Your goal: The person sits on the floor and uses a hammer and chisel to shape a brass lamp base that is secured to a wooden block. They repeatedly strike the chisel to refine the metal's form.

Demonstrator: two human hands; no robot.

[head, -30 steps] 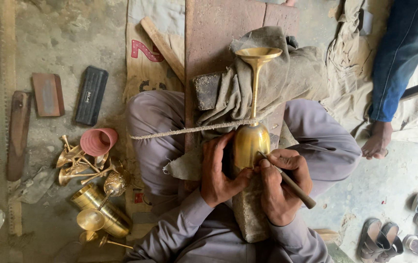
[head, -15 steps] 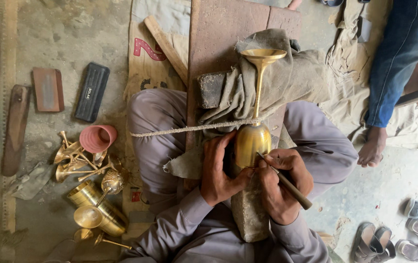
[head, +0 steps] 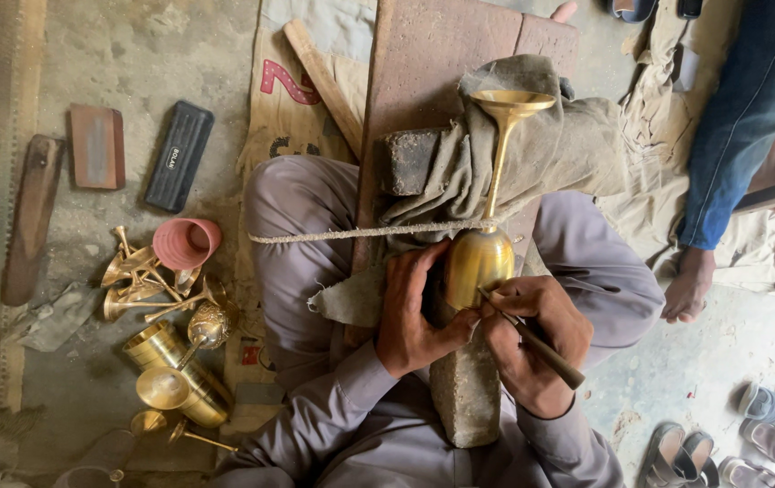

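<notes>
Brass goblet (head: 487,226) lies lashed by rope (head: 360,232) across the stone block's (head: 464,398) top edge, rigid, probably slick. Left hand (head: 415,307) clamps the bowl; right hand (head: 532,339) pinches a graver (head: 532,339) like a pen against it. That thin stem looks bendable, so the bowl is the safer hold.

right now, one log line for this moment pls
left hand: steadies brass goblet | right hand: holds engraving tool, tip on bowl | goblet: roped on stone block

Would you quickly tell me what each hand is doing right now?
Left hand: closed against the brass goblet, steadying its bowl.
Right hand: closed on a wooden-handled tool, tip at the goblet's bowl.
</notes>
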